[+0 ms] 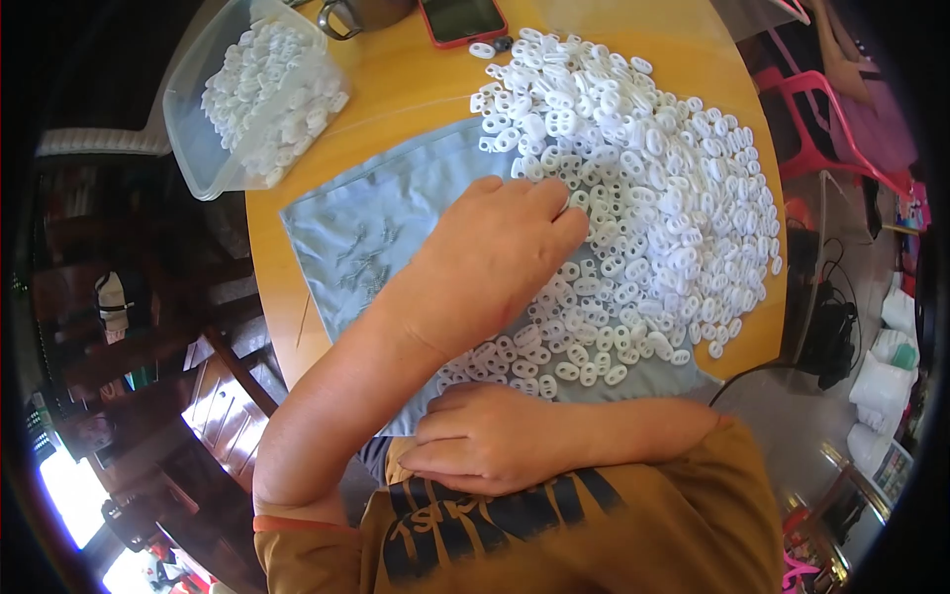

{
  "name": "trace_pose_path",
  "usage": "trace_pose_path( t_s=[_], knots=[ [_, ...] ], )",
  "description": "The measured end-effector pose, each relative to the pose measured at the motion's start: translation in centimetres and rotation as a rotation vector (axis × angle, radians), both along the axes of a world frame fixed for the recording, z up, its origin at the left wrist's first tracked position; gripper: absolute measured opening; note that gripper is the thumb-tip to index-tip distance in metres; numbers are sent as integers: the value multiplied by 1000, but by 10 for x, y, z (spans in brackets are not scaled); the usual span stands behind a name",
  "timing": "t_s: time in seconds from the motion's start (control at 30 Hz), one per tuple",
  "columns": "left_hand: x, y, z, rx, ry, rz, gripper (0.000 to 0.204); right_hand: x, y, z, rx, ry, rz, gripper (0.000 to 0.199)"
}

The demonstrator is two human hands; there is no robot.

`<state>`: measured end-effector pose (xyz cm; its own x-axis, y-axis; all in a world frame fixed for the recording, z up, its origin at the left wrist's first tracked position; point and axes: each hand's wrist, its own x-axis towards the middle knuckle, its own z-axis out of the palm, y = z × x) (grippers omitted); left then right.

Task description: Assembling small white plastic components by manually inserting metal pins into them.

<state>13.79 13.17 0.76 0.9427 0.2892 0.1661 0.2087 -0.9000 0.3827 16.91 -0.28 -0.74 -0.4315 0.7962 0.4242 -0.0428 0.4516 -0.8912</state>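
My left hand [505, 247] reaches over the edge of a large heap of small white oval plastic pieces with two holes [683, 198]. Its fingers are bent down among the pieces; their tips are hidden, so whatever they pinch does not show. Close to my body, my right hand [485, 436] lies at the near edge of a grey-blue cloth [396, 178], fingers closed together. I cannot see into its palm. Several thin, dark, coil-like bits [366, 257] rest on the cloth, to the left of my left wrist.
A clear plastic tub [183, 129] holding more white pieces stands far left on the wooden table [287, 317]. At the back are a metal mug [361, 15], a phone in a red case [463, 20] and a small dark round thing [503, 44]. A red chair [831, 109] stands beyond the right edge.
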Motion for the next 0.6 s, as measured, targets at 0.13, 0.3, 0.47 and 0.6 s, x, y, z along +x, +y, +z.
trace_pose_path(
  t_s=[0.13,0.3,0.47,0.6],
  knots=[
    [-25,-7,4,-157,-49,51,16,8,-1,11,0,-44,-29,12],
    [-85,-33,19,-485,-347,388,24,49,8,42,98,-237,-123,22],
    [-135,-73,11,-507,-512,667,26,84,56,55,174,-701,-445,26],
    [-150,-107,-11,-476,-559,792,25,101,106,38,352,-923,-570,27]
  ],
)
